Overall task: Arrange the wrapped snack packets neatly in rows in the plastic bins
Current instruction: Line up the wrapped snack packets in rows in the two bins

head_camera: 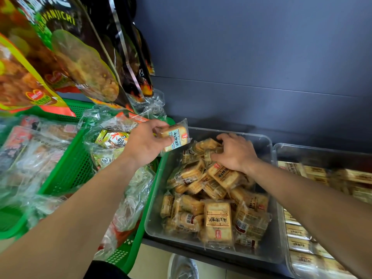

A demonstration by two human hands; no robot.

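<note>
Left hand (146, 144) pinching snack packet (177, 137) above clear bin (268, 198) rim; right hand (235, 152) clutching packets in heap (213, 198).

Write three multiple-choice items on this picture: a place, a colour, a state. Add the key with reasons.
1. Where is the packet that the left hand holds?
A. on the floor
B. over the clear bin's far left corner
C. in the rightmost bin

2. What colour is the basket left of the clear bin?
A. red
B. green
C. blue

3. How do the heap packets, some gripped by the right hand, lie?
A. jumbled
B. in neat rows
C. stacked upright

Key:
1 B, it is pinched in the air at that corner.
2 B, its mesh wall is green.
3 A, they point every way.
</note>
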